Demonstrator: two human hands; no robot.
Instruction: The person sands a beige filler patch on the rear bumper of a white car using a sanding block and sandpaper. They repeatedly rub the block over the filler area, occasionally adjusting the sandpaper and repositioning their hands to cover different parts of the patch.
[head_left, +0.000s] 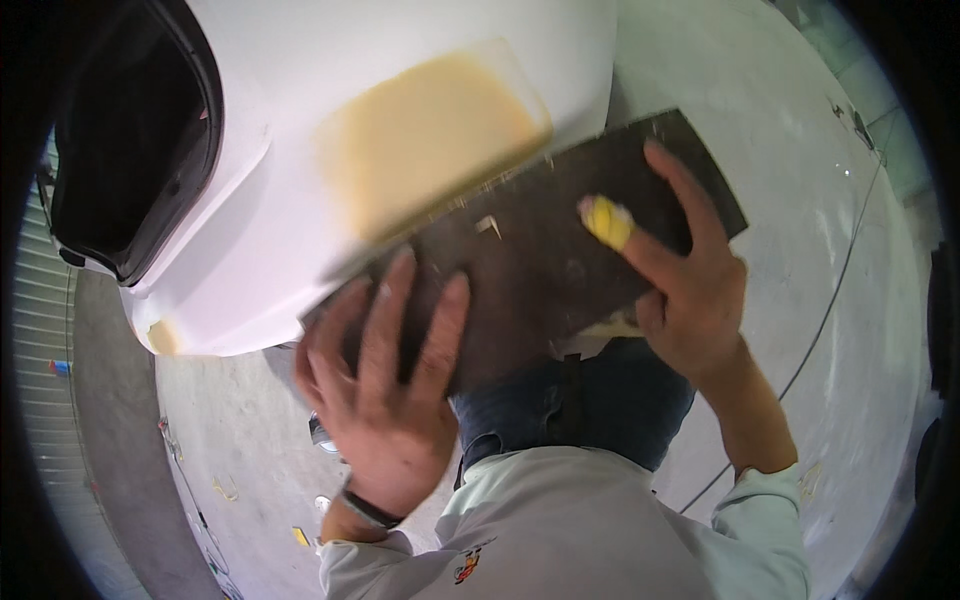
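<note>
I hold a broad, dark brown rectangular sheet [535, 265] slantwise in front of my body, its far edge by the white vehicle panel [285, 170]. What it is made of, I cannot tell. My left hand [385, 405] grips its lower left part, fingers spread over the face and slightly blurred. At the right end, my right hand [695, 290] holds it with fingers over the face and thumb near the lower edge; yellow tape wraps one fingertip. Just beyond the far edge lies a yellowish-beige patch [430, 130] on the panel. Whether sheet and panel touch is unclear.
A dark vehicle window [135, 150] is at the far left. The pale floor [760, 130] shows scuffs, and a dark cable [842, 275] runs along it on the right. A small yellow object [300, 537] lies at lower left, near a ribbed wall [48, 380].
</note>
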